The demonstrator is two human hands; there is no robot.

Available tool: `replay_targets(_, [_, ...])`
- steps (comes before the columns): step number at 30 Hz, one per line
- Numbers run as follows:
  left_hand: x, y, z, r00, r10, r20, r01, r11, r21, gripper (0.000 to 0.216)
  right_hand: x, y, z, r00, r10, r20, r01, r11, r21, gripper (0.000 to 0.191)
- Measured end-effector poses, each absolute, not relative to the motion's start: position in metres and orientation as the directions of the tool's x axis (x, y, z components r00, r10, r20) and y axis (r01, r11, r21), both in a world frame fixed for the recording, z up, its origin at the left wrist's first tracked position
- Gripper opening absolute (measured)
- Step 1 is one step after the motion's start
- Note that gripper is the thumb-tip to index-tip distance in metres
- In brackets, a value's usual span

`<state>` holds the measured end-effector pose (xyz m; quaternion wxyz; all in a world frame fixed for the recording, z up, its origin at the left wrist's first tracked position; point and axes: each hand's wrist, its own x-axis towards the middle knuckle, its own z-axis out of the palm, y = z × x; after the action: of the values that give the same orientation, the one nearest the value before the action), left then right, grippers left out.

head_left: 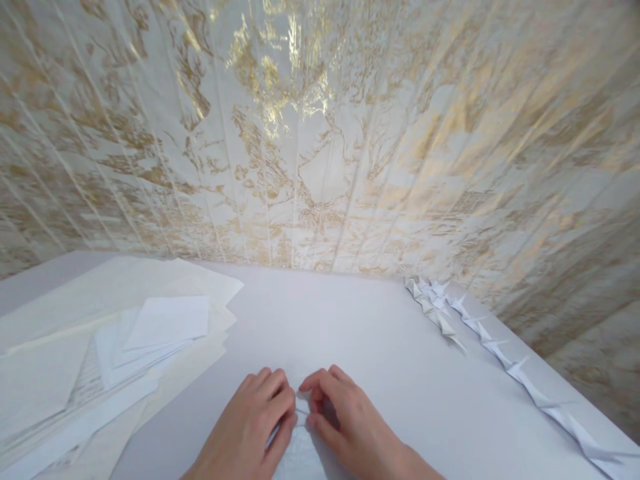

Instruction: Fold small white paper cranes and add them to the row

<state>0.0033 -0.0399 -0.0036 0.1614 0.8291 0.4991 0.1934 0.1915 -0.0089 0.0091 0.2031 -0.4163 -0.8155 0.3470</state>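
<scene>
Your L hand (260,413) is curled nearly closed, fingers & thumb on the L edge of the folded white paper (301,408), low ctr. on the tabletop (325,320). Your R hand (345,413) is half-curled, small gap btwn thumb & index tips at the paper's R side; can't tell if it grips. Paper's partly hidden; long axis seems to run away from you, narrow end fwd. Loose white sheets (170,320) lie L, pointed origami pieces (493,343) R.

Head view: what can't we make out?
All in the head view:
Small paper: folds partly hidden by left hand and right hand.
Printed sheet: text too small and blurred, partly covered by other papers.
Nearest folded piece at right: cut off at bottom-right corner.
</scene>
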Motion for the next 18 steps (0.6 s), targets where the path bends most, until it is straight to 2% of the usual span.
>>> replay_targets(8, [0.005,-0.036,0.001,0.427,0.898,0.104,0.807,-0.431,0.404,0.021,0.186,-0.012,0.012,-0.586,0.807,0.076,0.600,0.494,-0.629,0.021])
replay_targets(18, [0.008,-0.033,0.009,0.407,0.912,0.047,0.833,-0.391,0.391,0.021,0.186,-0.014,0.011,-0.532,0.840,0.105,0.644,0.483,-0.593,0.015])
